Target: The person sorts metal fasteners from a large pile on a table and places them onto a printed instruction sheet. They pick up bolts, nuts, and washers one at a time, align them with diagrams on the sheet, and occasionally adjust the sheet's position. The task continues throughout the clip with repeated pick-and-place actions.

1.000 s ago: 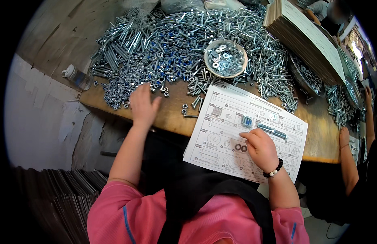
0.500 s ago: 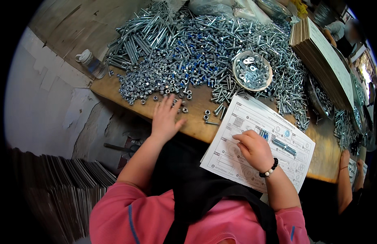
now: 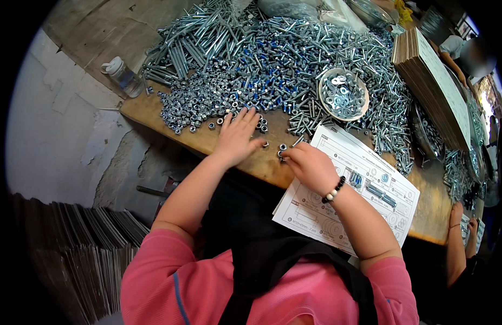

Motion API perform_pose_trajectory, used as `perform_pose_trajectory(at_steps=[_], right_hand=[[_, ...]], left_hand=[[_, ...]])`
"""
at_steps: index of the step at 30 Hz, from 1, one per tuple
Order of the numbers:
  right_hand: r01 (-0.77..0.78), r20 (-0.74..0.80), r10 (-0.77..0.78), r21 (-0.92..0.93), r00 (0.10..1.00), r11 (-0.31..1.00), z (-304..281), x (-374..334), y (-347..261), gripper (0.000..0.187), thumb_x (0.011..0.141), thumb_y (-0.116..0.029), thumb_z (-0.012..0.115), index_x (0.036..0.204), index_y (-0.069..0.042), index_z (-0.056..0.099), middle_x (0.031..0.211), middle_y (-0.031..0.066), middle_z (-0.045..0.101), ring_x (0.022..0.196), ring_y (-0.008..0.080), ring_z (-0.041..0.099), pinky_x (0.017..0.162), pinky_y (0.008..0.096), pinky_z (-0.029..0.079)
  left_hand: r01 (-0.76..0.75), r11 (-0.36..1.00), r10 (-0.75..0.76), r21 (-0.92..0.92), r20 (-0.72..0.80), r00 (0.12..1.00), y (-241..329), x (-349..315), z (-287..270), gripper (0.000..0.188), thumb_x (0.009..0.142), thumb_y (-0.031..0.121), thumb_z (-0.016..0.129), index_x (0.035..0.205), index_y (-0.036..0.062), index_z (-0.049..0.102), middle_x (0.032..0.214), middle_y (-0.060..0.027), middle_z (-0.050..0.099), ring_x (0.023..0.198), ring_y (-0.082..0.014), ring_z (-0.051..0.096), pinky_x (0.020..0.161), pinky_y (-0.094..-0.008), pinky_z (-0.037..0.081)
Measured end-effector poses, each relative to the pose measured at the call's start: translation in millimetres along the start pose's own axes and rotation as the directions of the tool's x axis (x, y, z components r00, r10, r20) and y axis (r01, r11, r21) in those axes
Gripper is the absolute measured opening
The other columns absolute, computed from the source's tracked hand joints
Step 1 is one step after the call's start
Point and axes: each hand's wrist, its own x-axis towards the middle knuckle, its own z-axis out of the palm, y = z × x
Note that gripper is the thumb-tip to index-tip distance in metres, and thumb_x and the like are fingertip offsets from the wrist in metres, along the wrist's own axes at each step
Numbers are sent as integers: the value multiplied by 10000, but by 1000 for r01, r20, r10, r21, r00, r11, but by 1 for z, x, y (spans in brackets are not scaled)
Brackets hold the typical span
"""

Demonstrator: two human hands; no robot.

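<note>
My left hand (image 3: pixel 239 140) lies palm down with its fingers spread, fingertips on loose lock nuts at the near edge of the nut pile (image 3: pixel 199 100). A single nut (image 3: pixel 265 144) sits by its thumb. My right hand (image 3: pixel 314 169), a beaded bracelet at the wrist, has thumb and forefinger closed on a nut (image 3: pixel 281 155) on the bare wood. Another nut (image 3: pixel 283 147) is just beyond the fingertips. Partly under my right forearm lies a printed sheet (image 3: pixel 329 142). On it rest short bolts (image 3: pixel 355 179), longer bolts (image 3: pixel 381 193) and a small washer stack (image 3: pixel 384 177).
A heap of bolts (image 3: pixel 294 49) covers the back of the wooden table (image 3: pixel 207 141). A bowl of washers (image 3: pixel 343 95) sits in it. At left stands a clear bottle (image 3: pixel 123 78); at right, a tall paper stack (image 3: pixel 432 89). Other people's hands (image 3: pixel 455 214) are at far right.
My right hand has left the sheet and moved left to the loose nuts, its fingers closing there. My left hand has shifted slightly right and away from me, over the nuts.
</note>
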Motion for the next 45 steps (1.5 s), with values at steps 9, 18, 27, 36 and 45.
perform_pose_trajectory(at_steps=[9, 18, 27, 36, 45], right_hand=[[48, -2, -49, -98, 999, 994, 39, 55, 3, 237, 722, -139, 643, 937, -68, 571, 886, 115, 546, 864, 297, 552, 729, 388, 465], [109, 114, -101, -61, 988, 992, 61, 77, 3, 170, 704, -112, 622, 858, -61, 568, 838, 128, 566, 808, 318, 569, 711, 404, 469], [36, 25, -33, -108, 999, 994, 61, 81, 3, 162, 775, -140, 554, 928, -98, 587, 861, 127, 539, 761, 316, 578, 670, 398, 480], [31, 103, -24, -65, 994, 997, 61, 81, -7, 149, 788, -112, 526, 930, -78, 555, 903, 174, 544, 824, 336, 585, 705, 421, 485], [83, -71, -80, 32, 994, 996, 13, 42, -3, 152, 772, -136, 584, 914, -86, 568, 870, 139, 541, 788, 334, 573, 667, 415, 473]], left_hand=[[97, 818, -271, -568, -230, 935, -21, -42, -39, 278, 763, 87, 633, 1030, 26, 587, 920, -59, 572, 735, -135, 552, 657, -257, 452], [93, 977, -130, -193, -186, 974, 4, -46, -23, 216, 715, 133, 674, 904, 62, 597, 845, -102, 563, 800, -292, 547, 701, -375, 437], [128, 961, -188, -244, -244, 951, -4, -40, -20, 104, 769, 80, 606, 867, 47, 610, 828, -113, 559, 788, -307, 547, 683, -371, 443], [-18, 963, -15, -270, -120, 993, -1, -43, -33, 259, 705, 161, 692, 928, 91, 582, 864, -93, 537, 855, -304, 535, 744, -398, 428], [-169, 982, 167, -86, -29, 986, -6, -34, -26, 297, 728, 166, 663, 1014, 114, 606, 916, -88, 552, 835, -289, 550, 717, -372, 448]])
